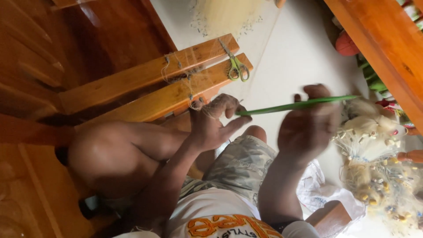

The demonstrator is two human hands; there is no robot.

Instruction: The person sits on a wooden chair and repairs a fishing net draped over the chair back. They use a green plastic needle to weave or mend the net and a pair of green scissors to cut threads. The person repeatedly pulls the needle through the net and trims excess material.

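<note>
Gripping a long green netting needle, the right hand is curling shut around it, while the left hand is pinching fine fishing net between half-open fingers; green-handled scissors are lying on the wooden bench beyond.

Bright daylight, washed-out pale floor, right hand perhaps motion-blurred

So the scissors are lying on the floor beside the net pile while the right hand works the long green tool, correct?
Not quite. The head view shows the scissors lying on the wooden slats above the left hand, not on the floor by the net pile. The rest holds: the right hand has the long green tool in its grip.
</note>
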